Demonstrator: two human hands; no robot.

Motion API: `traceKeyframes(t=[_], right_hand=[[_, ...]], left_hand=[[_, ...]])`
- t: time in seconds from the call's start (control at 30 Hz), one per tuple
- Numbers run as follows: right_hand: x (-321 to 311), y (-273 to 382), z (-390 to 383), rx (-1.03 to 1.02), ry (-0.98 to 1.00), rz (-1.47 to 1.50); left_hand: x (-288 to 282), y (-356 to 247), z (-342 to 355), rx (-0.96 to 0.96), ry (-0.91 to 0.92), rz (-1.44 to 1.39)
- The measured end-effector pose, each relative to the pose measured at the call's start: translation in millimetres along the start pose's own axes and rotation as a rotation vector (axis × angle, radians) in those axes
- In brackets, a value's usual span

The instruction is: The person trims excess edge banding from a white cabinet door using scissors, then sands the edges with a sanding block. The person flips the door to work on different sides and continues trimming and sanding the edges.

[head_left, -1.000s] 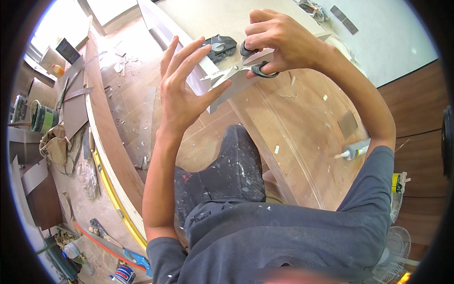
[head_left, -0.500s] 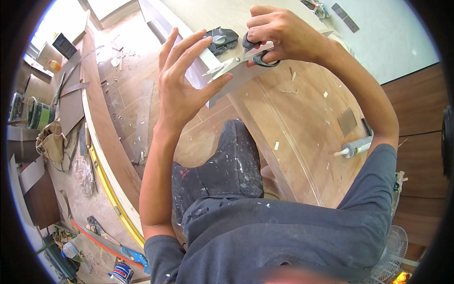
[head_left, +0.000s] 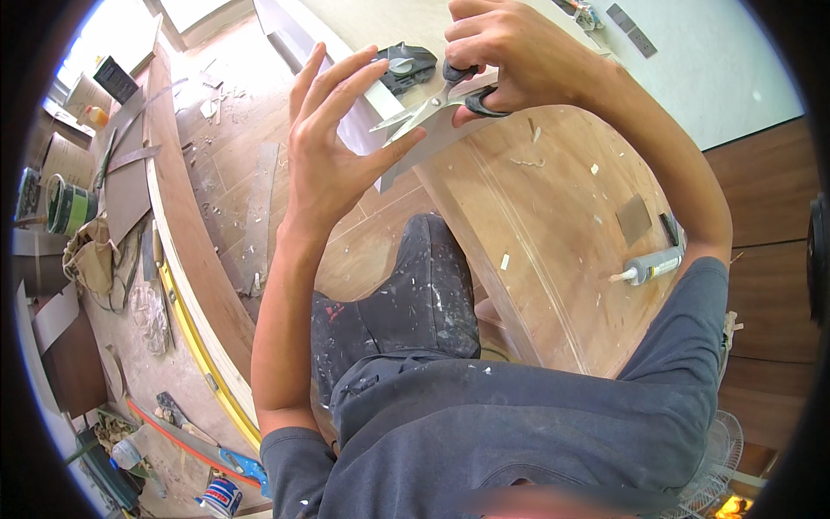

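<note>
My right hand [head_left: 510, 54] holds a pair of scissors [head_left: 430, 109], its fingers and thumb in the black handle loops. The light metal blades are apart and point left toward my left thumb. My left hand [head_left: 333, 143] is raised with its fingers spread, and I see nothing gripped in it. Its thumb is close to the blade tips; whether it touches them I cannot tell. Behind the scissors is the edge of a white panel [head_left: 385, 99]. Just beyond, a black tool with a grey knob [head_left: 406, 67] lies on a pale surface.
On the right, a wooden board [head_left: 527, 216] carries a sealant tube [head_left: 653, 265] and a small brown square [head_left: 634, 220]. Left of me are a long plank [head_left: 194, 233], a yellow spirit level [head_left: 203, 363], a handsaw [head_left: 242, 465] and a green bucket [head_left: 73, 206]. Scraps litter the floor.
The scissor blades are spread a little wider. My right hand has shifted slightly up and left; my left hand has barely moved and stays spread.
</note>
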State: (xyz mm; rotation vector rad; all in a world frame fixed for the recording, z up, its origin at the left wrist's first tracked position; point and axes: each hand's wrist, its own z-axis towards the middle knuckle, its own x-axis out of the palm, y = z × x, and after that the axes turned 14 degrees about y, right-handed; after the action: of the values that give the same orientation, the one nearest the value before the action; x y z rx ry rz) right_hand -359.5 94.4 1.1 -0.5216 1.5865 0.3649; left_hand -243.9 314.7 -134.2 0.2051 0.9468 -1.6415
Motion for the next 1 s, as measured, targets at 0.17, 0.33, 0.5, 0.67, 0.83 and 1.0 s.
traceKeyframes(t=[0.17, 0.33, 0.5, 0.67, 0.83, 1.0], right_hand=[[5.1, -2.4, 0.0, -0.017, -0.040, 0.002], [9.9, -4.6, -2.6, -0.013, -0.041, 0.001], [9.9, -4.4, -4.5, -0.024, -0.047, -0.018], [7.4, -3.7, -3.2, -0.055, -0.059, -0.027], [8.3, -4.0, -4.8, -0.069, -0.071, -0.034], [7.2, -5.7, -4.9, -0.075, -0.043, -0.077]], left_hand=[[0.3, -1.9, -0.1, -0.012, 0.001, -0.032], [0.3, -0.9, -0.2, -0.007, 0.002, -0.013], [1.0, -0.3, -1.3, -0.009, 0.006, -0.019], [0.3, 0.0, -1.0, -0.011, 0.008, -0.027], [1.2, -0.1, -0.8, -0.006, 0.004, -0.037], [-1.2, 0.3, -1.1, -0.004, -0.001, -0.035]])
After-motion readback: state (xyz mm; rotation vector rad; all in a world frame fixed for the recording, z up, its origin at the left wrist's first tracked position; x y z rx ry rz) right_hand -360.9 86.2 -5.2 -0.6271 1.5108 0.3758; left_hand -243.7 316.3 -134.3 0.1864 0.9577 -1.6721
